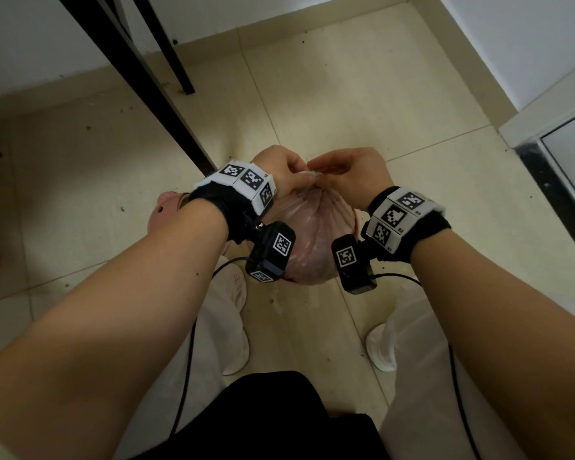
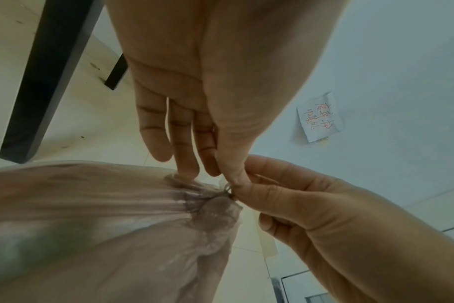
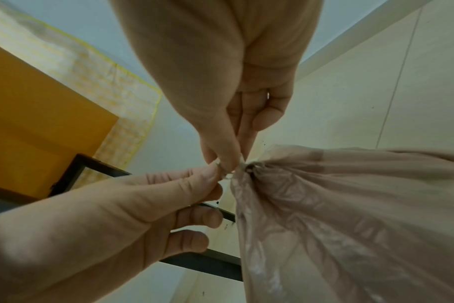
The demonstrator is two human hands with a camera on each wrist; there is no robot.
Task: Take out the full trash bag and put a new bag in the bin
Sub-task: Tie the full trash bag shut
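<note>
A full, translucent pink trash bag (image 1: 312,234) stands on the tiled floor between my feet, its mouth gathered to a tight neck. Both hands meet right above that neck. My left hand (image 1: 289,171) pinches the thin white drawstring (image 1: 307,174) between thumb and forefinger. My right hand (image 1: 339,171) pinches the same string from the other side. In the left wrist view the left hand (image 2: 227,182) pinches at the puckered top of the bag (image 2: 104,225). The right wrist view shows the right hand (image 3: 233,162) pinching beside the bag (image 3: 350,215).
Black table legs (image 1: 140,78) slant down just left of the bag. A pink plastic piece with holes (image 1: 161,210) peeks out behind my left forearm. A door frame (image 1: 545,167) stands at the right. My white shoes (image 1: 233,327) flank the bag. A paper note (image 2: 320,116) hangs on the wall.
</note>
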